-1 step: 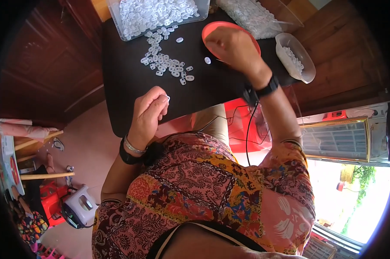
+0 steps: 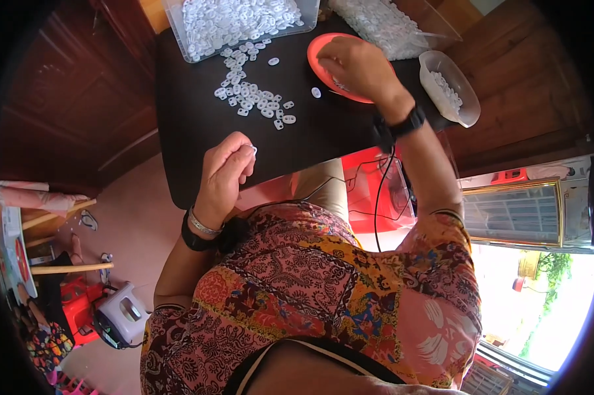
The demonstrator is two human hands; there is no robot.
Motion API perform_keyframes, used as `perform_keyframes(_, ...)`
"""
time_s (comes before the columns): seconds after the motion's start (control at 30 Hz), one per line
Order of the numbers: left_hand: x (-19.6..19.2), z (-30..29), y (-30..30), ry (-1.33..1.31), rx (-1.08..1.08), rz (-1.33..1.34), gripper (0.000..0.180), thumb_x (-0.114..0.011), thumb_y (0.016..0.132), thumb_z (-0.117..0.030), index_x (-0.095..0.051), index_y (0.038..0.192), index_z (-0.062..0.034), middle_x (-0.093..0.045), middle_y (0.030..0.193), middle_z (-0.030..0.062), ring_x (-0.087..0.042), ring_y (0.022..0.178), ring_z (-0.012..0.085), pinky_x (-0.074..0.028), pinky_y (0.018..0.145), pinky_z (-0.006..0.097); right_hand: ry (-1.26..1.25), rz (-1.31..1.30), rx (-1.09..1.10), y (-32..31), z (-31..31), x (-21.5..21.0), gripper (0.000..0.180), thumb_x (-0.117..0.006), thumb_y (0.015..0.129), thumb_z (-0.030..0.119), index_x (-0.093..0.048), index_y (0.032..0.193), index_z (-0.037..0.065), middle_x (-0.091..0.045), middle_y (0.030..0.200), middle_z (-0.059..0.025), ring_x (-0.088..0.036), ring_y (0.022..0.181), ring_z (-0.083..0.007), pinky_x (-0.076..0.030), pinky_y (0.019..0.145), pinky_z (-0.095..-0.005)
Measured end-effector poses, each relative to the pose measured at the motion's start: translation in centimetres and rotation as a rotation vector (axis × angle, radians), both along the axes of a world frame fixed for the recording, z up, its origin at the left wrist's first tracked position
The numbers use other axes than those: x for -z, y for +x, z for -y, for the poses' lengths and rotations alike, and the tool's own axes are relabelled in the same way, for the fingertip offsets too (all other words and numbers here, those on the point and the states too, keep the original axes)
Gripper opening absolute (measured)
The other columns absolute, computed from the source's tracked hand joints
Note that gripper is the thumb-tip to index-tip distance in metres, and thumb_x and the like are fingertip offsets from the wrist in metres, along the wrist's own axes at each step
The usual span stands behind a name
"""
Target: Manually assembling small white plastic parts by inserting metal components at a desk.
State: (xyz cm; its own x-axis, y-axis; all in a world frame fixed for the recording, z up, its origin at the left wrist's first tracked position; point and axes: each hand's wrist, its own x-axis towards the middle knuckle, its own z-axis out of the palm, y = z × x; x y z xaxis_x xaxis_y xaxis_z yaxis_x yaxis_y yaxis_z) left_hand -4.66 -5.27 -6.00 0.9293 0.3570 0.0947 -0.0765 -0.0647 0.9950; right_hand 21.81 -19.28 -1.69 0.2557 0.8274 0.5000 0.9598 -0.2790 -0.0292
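My left hand (image 2: 229, 164) is closed in front of the table's near edge. A bit of a small white plastic piece (image 2: 253, 151) pokes out between its thumb and fingers. Over the red plate (image 2: 318, 45) hovers my right hand (image 2: 359, 66), its fingers bent and drawn together. What those fingertips hold, if anything, is hidden. Small pieces lie in the plate, mostly covered by the hand. A loose white oval piece (image 2: 316, 92) rests just left of the plate. Several white two-holed pieces (image 2: 247, 95) are strewn over the dark table (image 2: 198, 125) beyond my left hand.
A clear bin (image 2: 244, 29) heaped with white pieces stands at the back left. Behind the plate lies a clear bag (image 2: 382, 29) of pieces. To the right is a translucent scoop-shaped tub (image 2: 467, 108). A black cable (image 2: 378, 210) hangs below my right wrist.
My right hand has shifted slightly over the plate, its wrist a little to the right, baring more of the plate. My left hand stays where it was.
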Motion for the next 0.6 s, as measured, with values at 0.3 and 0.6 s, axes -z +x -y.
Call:
perform_keyframes(0.3,-0.1,-0.1,-0.6,-0.015,-0.035,-0.017,0.023,-0.045,0.088,-0.02,-0.049,0.074,-0.0027,-0.044,0.058,-0.0008,-0.037,0.052,0.0058,-0.029,0.047,0.023,-0.482,0.127,0.077,4.8,-1.1,3.1,0.018,-0.056,0.079,0.017,-0.069,0.087,0.008,-0.065,0.088,-0.0108,-0.062,0.083,-0.0289,-0.049,0.074,-0.0385)
perform_keyframes(0.6,0.3,0.0,-0.4,-0.049,0.006,-0.031,0.023,-0.045,0.089,-0.02,-0.05,0.074,-0.0028,-0.045,0.059,-0.001,-0.038,0.052,0.0055,-0.029,0.048,0.022,-0.453,0.196,-0.008,3.6,-2.0,2.2,0.018,-0.053,0.079,0.015,-0.067,0.088,0.005,-0.065,0.081,-0.0152,-0.063,0.078,-0.0326,-0.049,0.073,-0.0407)
